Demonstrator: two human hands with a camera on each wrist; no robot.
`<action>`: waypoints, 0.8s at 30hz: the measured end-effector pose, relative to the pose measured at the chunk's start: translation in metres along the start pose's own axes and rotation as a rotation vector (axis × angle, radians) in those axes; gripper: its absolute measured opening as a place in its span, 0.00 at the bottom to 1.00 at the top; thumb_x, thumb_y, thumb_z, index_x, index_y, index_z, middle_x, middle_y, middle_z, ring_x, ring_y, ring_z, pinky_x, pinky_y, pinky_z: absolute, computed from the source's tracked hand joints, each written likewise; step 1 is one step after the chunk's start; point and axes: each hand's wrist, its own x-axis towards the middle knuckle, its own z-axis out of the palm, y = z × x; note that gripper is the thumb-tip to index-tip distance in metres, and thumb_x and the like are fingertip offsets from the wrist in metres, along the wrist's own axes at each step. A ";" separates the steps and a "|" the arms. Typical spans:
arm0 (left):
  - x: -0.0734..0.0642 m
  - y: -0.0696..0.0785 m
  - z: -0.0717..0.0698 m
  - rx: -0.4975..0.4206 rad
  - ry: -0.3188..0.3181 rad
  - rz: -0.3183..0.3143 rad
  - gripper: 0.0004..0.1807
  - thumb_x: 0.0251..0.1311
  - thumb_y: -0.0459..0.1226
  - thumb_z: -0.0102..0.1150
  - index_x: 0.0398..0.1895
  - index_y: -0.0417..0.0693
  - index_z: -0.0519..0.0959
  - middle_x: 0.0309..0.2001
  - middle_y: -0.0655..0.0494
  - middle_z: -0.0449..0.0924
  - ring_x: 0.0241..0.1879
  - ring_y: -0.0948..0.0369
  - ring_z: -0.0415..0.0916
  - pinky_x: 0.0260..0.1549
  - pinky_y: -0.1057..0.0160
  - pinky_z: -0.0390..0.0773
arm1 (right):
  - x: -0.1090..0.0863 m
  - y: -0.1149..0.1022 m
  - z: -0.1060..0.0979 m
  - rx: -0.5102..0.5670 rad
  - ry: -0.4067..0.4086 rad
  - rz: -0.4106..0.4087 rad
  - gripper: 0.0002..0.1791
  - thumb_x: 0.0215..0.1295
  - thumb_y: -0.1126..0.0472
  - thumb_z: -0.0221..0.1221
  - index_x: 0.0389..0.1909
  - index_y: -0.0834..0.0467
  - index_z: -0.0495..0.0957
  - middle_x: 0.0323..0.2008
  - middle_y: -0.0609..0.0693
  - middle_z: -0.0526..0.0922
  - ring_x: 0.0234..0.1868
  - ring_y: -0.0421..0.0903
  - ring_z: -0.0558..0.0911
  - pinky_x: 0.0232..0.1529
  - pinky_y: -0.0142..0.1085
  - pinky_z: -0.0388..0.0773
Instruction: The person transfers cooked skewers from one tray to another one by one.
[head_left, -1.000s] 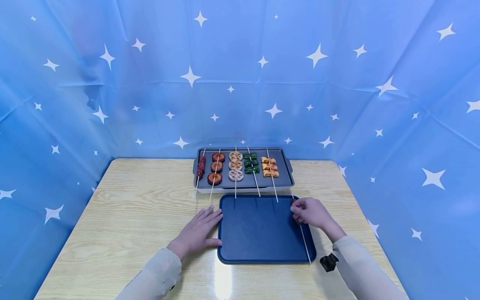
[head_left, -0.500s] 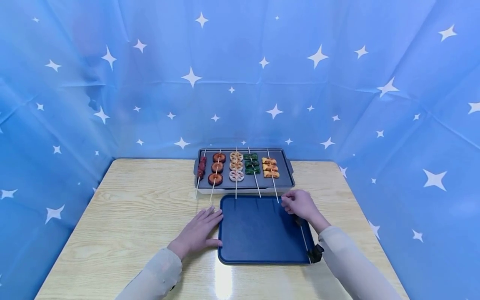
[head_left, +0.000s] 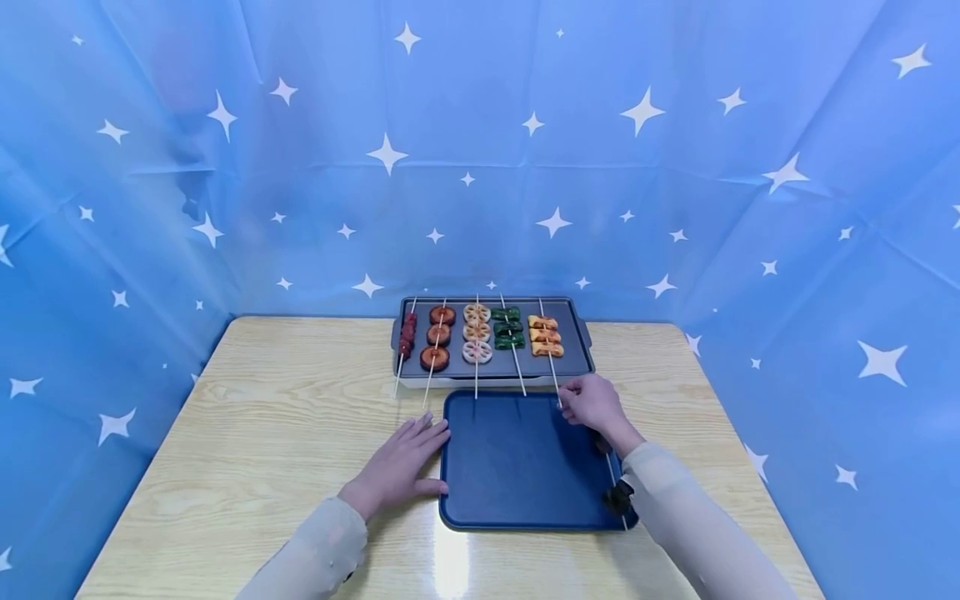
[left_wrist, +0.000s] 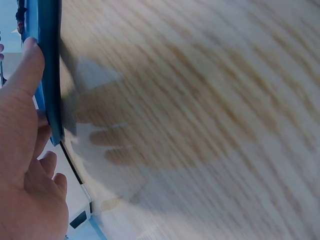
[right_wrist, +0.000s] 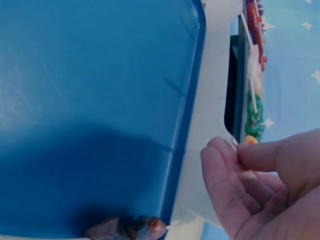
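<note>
My right hand (head_left: 592,402) pinches the lower stick end of a skewer with yellow folded pieces (head_left: 545,336), thumb against fingertips. That skewer lies at the right of the grill pan (head_left: 450,374), its stick reaching over the near rim. My left hand (head_left: 400,467) lies with fingers spread at the left edge of the blue tray (head_left: 517,467); in the left wrist view its thumb (left_wrist: 31,65) touches the tray's rim. Another skewer, with brown meat-like pieces (right_wrist: 127,229), lies along the tray's right side, partly hidden under my right forearm in the head view.
Left of the yellow skewer, the pan bears skewers of green folded pieces (head_left: 508,327), lotus root slices (head_left: 477,333), mushroom-like rounds (head_left: 437,335) and dark red chunks (head_left: 407,336). The wooden table (head_left: 247,433) backs onto a blue star-patterned curtain (head_left: 480,167). A black device (head_left: 618,497) sits on my right wrist.
My right hand has let go of the meat skewer on the tray's right side, moved up and left, and taken hold of the yellow skewer's stick. The left hand stays put.
</note>
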 end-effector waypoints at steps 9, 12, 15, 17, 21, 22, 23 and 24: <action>-0.001 0.001 -0.003 -0.015 0.011 0.014 0.46 0.57 0.61 0.60 0.73 0.46 0.63 0.75 0.51 0.59 0.77 0.47 0.48 0.77 0.47 0.48 | 0.004 -0.007 0.003 0.045 -0.015 0.023 0.14 0.72 0.62 0.53 0.36 0.69 0.82 0.25 0.56 0.85 0.27 0.45 0.86 0.30 0.36 0.87; -0.001 0.002 -0.003 -0.007 0.008 0.017 0.46 0.57 0.62 0.59 0.73 0.46 0.63 0.75 0.51 0.59 0.77 0.48 0.48 0.77 0.47 0.48 | 0.004 -0.009 0.002 0.050 -0.021 0.020 0.13 0.71 0.64 0.54 0.33 0.69 0.82 0.25 0.55 0.85 0.26 0.45 0.85 0.30 0.36 0.86; 0.000 0.001 -0.002 -0.001 0.011 0.019 0.46 0.57 0.62 0.58 0.73 0.46 0.62 0.75 0.52 0.58 0.77 0.48 0.48 0.77 0.48 0.48 | 0.004 -0.011 0.002 0.051 -0.029 0.025 0.12 0.70 0.65 0.54 0.33 0.69 0.81 0.27 0.59 0.85 0.26 0.47 0.85 0.30 0.36 0.86; 0.000 0.001 -0.002 -0.001 0.009 0.016 0.46 0.57 0.62 0.58 0.73 0.47 0.62 0.75 0.52 0.58 0.77 0.48 0.48 0.77 0.48 0.48 | 0.005 -0.012 0.002 0.057 -0.036 0.039 0.11 0.70 0.65 0.54 0.34 0.69 0.81 0.29 0.61 0.86 0.28 0.49 0.86 0.31 0.37 0.87; 0.000 0.001 -0.002 -0.001 0.005 0.008 0.46 0.57 0.62 0.59 0.73 0.46 0.62 0.75 0.52 0.58 0.77 0.48 0.48 0.77 0.48 0.48 | 0.005 -0.014 0.002 0.070 -0.058 0.055 0.11 0.71 0.65 0.54 0.35 0.69 0.81 0.31 0.62 0.86 0.32 0.53 0.87 0.33 0.39 0.87; 0.000 0.001 -0.002 -0.001 0.005 0.008 0.46 0.57 0.62 0.59 0.73 0.46 0.62 0.75 0.52 0.58 0.77 0.48 0.48 0.77 0.48 0.48 | 0.005 -0.014 0.002 0.069 -0.065 0.055 0.11 0.71 0.65 0.54 0.35 0.69 0.81 0.31 0.61 0.86 0.32 0.52 0.87 0.34 0.40 0.87; 0.000 0.001 -0.002 -0.001 0.004 0.008 0.46 0.57 0.62 0.59 0.73 0.46 0.62 0.75 0.52 0.58 0.77 0.48 0.48 0.77 0.48 0.48 | 0.005 -0.014 0.002 0.071 -0.071 0.059 0.12 0.71 0.65 0.54 0.34 0.69 0.81 0.31 0.61 0.86 0.32 0.52 0.87 0.34 0.40 0.88; 0.000 0.001 -0.002 0.002 0.004 0.009 0.46 0.57 0.62 0.58 0.73 0.46 0.62 0.75 0.52 0.58 0.77 0.48 0.48 0.77 0.48 0.48 | 0.004 -0.014 0.002 0.074 -0.075 0.061 0.12 0.71 0.65 0.54 0.33 0.68 0.81 0.31 0.61 0.86 0.31 0.52 0.86 0.34 0.40 0.87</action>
